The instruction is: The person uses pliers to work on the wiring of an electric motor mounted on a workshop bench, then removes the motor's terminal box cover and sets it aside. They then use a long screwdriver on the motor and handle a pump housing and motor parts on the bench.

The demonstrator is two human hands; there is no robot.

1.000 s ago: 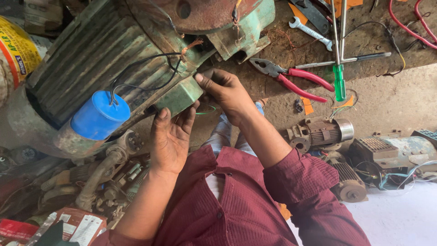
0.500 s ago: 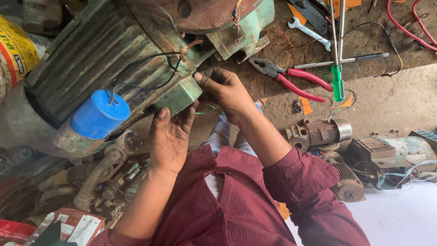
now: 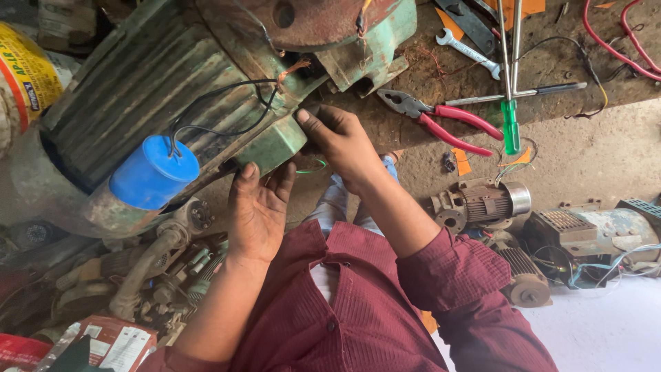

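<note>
1. The setting is a cluttered repair workshop with a dirt-stained concrete floor (image 3: 592,165), seen from above over the person's maroon shirt (image 3: 358,324).
2. A large old electric motor (image 3: 158,89) with a ribbed, grimy green body fills the upper left; its rusty end cover (image 3: 303,21) faces the top edge.
3. A blue cylindrical capacitor (image 3: 153,172) sits on the motor's side, and black wires (image 3: 220,103) run from it up toward a copper-tipped lead (image 3: 295,69).
4. The left hand (image 3: 258,210) is open, palm up, with fingers spread; its fingertips touch the underside of the motor's green terminal box (image 3: 275,145).
5. The right hand (image 3: 341,141) rests curled against the same box from the right, with the thumb pressed to its edge. Whether it pinches anything I cannot tell; a thin green wire (image 3: 313,165) loops just beneath it.
6. Red-handled pliers (image 3: 441,117) lie on the floor just right of the right hand.
7. Further right lie a green-handled screwdriver (image 3: 509,103), a second slim screwdriver (image 3: 523,93) crossing it, and a spanner (image 3: 468,52) above them.
8. Red cables (image 3: 613,45) curve in the top right corner.
9. A small motor armature (image 3: 489,203) and other motor parts (image 3: 592,234) lie at the right, well apart from the hands.
10. A yellow printed container (image 3: 24,76) stands at the left edge, and scrap parts (image 3: 138,275) pile up at the lower left.
</note>
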